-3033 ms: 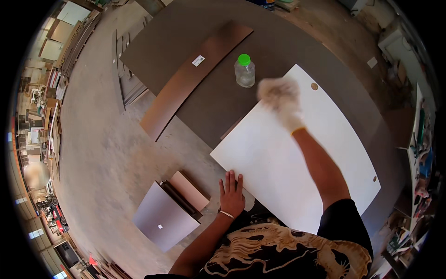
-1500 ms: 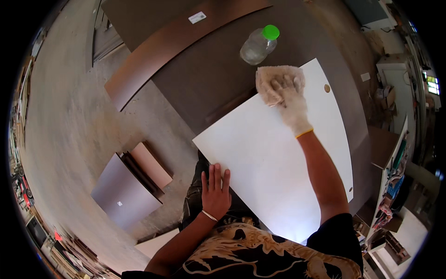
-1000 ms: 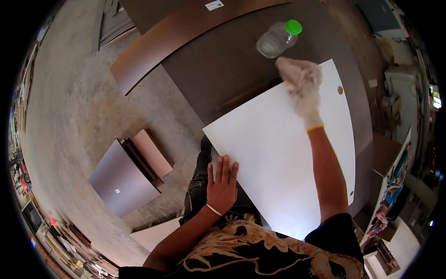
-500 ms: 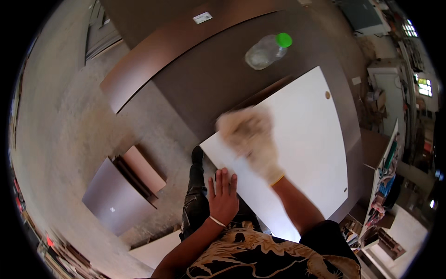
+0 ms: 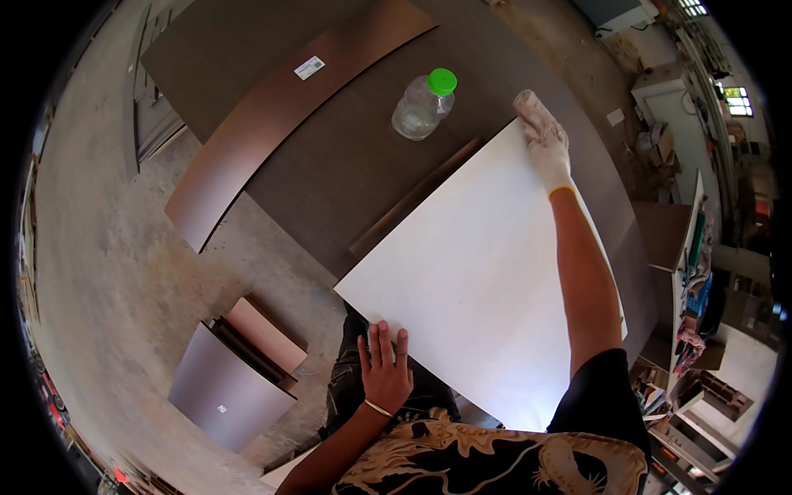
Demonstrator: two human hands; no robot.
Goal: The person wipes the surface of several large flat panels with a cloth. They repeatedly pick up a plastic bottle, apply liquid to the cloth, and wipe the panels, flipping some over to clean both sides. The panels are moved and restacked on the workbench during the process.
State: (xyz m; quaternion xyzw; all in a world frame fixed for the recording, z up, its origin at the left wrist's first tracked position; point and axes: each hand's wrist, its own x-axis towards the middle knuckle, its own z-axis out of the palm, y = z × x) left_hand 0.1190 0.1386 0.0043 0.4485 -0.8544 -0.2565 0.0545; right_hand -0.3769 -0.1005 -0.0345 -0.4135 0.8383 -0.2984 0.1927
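A white board [image 5: 470, 272] lies tilted across the dark brown table in front of me. My left hand [image 5: 385, 367] is bare and rests at the board's near left edge, its fingers stretched out and holding nothing. My right hand [image 5: 548, 153] wears a pale knitted glove with a yellow cuff and reaches to the board's far corner. Its fingers press down on a crumpled, stained pale rag [image 5: 529, 106], which is hard to tell from the glove. Beyond the board stands a clear plastic jar [image 5: 419, 115] with a green lid.
A long brown panel [image 5: 247, 148] with a white label lies along the table's far left part. On the concrete floor at left stand several cut boards [image 5: 231, 388]. Shelves and an open cabinet [image 5: 718, 396] holding odds and ends are at the right.
My right hand has swept from the board's left part to its far right corner. The left hand stays at the near edge. My view has shifted, and the board appears turned slightly.
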